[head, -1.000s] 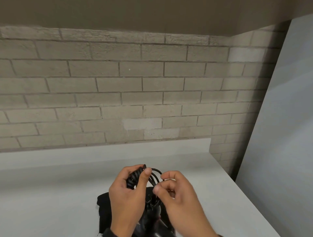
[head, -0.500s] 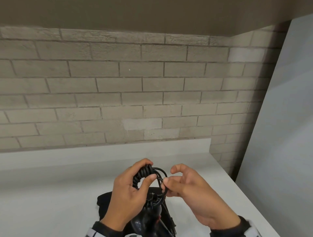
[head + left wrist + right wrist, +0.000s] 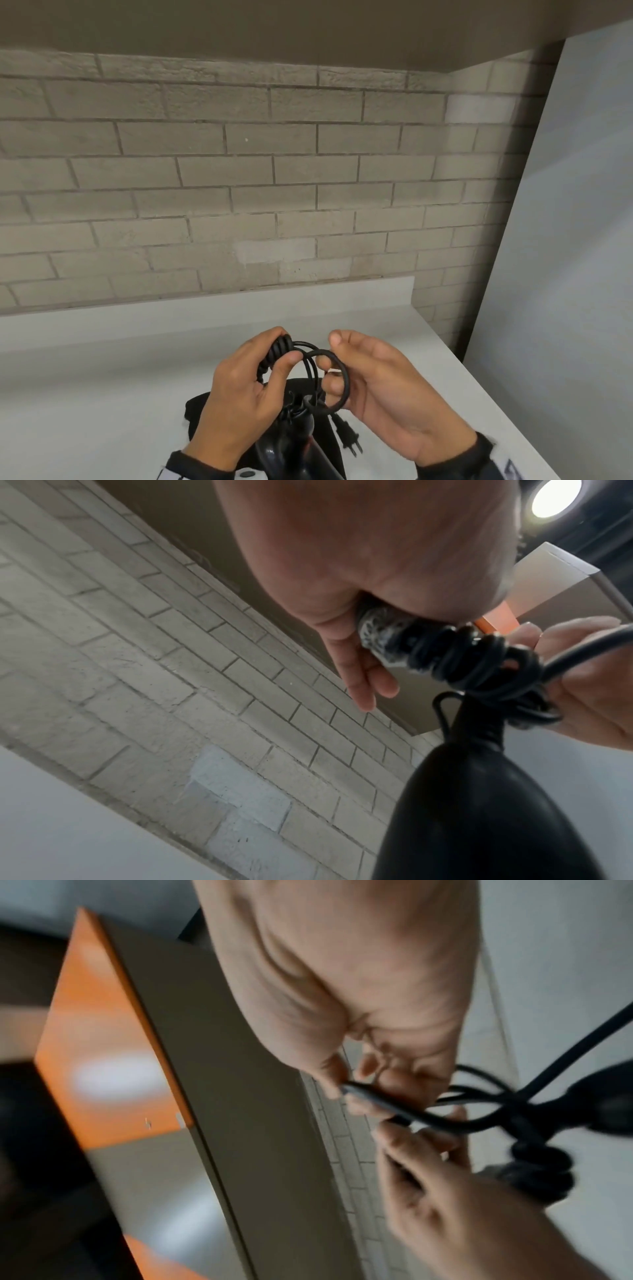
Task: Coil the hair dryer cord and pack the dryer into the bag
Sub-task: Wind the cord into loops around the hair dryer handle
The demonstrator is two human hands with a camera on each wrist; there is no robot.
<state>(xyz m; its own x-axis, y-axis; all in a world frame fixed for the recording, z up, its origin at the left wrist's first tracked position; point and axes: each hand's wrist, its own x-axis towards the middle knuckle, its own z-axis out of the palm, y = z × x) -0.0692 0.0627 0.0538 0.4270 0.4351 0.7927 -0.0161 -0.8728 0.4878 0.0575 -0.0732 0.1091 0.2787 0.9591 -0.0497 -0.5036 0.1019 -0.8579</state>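
The black hair dryer (image 3: 294, 442) hangs low between my hands, above the black bag (image 3: 198, 407) on the white counter (image 3: 102, 394). My left hand (image 3: 282, 354) grips the tightly wound bundle of cord (image 3: 275, 356) between thumb and fingers. My right hand (image 3: 329, 366), palm turned up, holds a wide loop of the cord (image 3: 344, 380) round its fingers. The plug (image 3: 349, 440) dangles below that loop. In the left wrist view the wound cord (image 3: 428, 653) sits under the left hand (image 3: 363, 647), above the dryer body (image 3: 479, 818). In the blurred right wrist view the right hand's fingers (image 3: 363, 1096) pinch the cord (image 3: 428, 1121).
A brick wall (image 3: 239, 188) rises behind the counter's low backsplash (image 3: 205, 301). A pale panel (image 3: 565, 240) stands at the right, past the counter's right edge (image 3: 479, 387). A cabinet underside (image 3: 274, 31) hangs overhead.
My right hand has moved right and turned palm up, drawing the cord out into a wider loop. The plug now hangs in view. My left hand keeps its grip on the bundle.
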